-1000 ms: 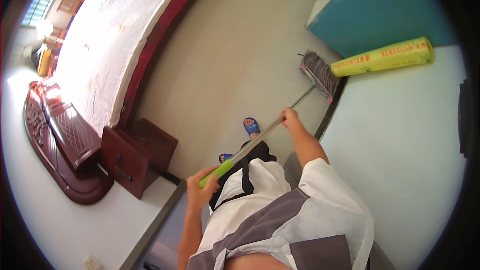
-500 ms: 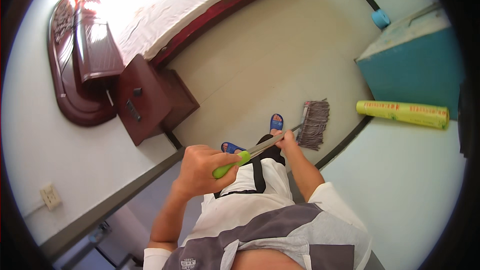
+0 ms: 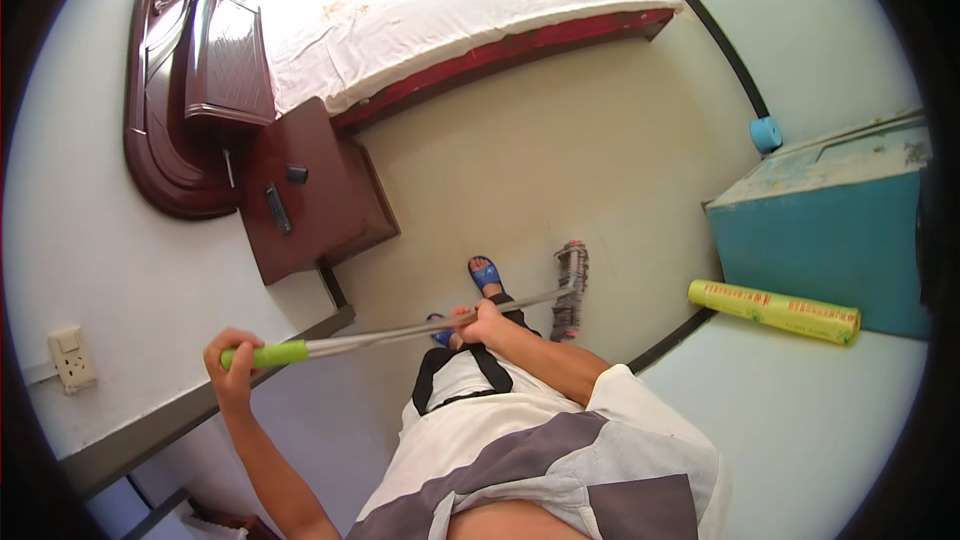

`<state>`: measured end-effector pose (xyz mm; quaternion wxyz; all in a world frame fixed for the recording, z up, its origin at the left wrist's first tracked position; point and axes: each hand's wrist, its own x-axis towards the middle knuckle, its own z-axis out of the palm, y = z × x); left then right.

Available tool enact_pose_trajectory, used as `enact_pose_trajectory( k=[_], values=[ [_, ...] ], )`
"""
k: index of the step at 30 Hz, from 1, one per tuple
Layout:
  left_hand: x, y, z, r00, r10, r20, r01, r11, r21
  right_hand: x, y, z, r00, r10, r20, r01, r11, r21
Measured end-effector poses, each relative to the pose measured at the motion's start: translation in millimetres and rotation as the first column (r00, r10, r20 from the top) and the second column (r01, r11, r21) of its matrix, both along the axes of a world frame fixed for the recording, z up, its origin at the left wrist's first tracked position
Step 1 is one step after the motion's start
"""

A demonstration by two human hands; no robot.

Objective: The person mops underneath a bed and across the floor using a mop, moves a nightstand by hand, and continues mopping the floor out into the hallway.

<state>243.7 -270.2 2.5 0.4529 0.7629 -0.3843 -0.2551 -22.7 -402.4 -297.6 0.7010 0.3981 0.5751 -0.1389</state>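
Note:
A mop with a metal pole and green grip slants across in front of me. My left hand is closed round the green grip at the pole's upper end, out to the left near the wall. Lower on the pole, my right hand is wrapped round the metal shaft. The mop head, with grey-brown strands, rests on the tiled floor, to the right of my feet in blue slippers.
A bed with a pale sheet stands at the far side. A dark red nightstand holds a remote control and a small black object. At right are a teal cabinet, a yellow roll and a blue roll.
My left hand has swung left with the green grip, and my right hand has moved left too. The mop head has shifted left, its strands now bunched narrower. The view has turned slightly.

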Motion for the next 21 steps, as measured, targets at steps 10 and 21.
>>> enact_pose_trajectory(
  k=[10,21],
  values=[
    [-50,35,-83,0.87,0.225,-0.439,-0.226,0.973,0.052,-28,-101,-15,0.929,0.277,-0.246,-0.331,0.919,-0.213],
    [-198,-183,-141,0.965,-0.262,-0.002,0.255,0.939,0.232,-32,-266,-35,0.936,0.133,-0.326,-0.311,0.747,-0.588]
  ],
)
